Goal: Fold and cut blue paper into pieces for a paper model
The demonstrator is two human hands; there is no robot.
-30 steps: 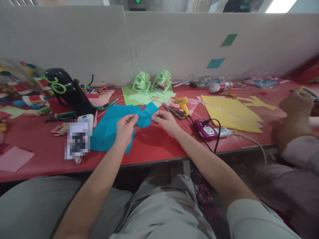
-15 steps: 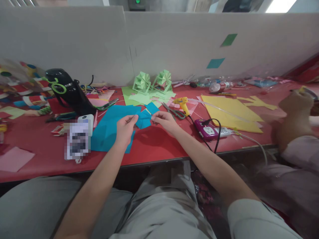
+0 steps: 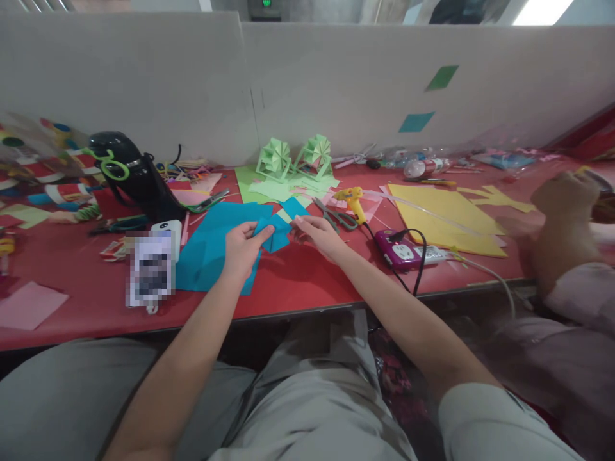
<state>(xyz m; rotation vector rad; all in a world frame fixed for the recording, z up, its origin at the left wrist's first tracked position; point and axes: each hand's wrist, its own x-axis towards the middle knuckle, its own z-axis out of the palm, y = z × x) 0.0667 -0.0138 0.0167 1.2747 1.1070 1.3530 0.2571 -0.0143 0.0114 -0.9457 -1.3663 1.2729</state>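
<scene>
Left hand [image 3: 243, 246] shifted its pinch further along the folded blue piece [image 3: 277, 235]. Right hand [image 3: 319, 234] kept pinching the right corner. The piece dropped slightly, just above the table [image 3: 298, 282] beside the big blue sheet [image 3: 211, 250]. Looked like I was still adjusting the fold.

Bare forearms, a pale short sleeve [image 3: 485, 416], loose grey-beige trousers [image 3: 307, 397].

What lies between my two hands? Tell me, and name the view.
A folded blue paper, held by the left hand and the right hand at opposite ends. The head view shows it.
</scene>
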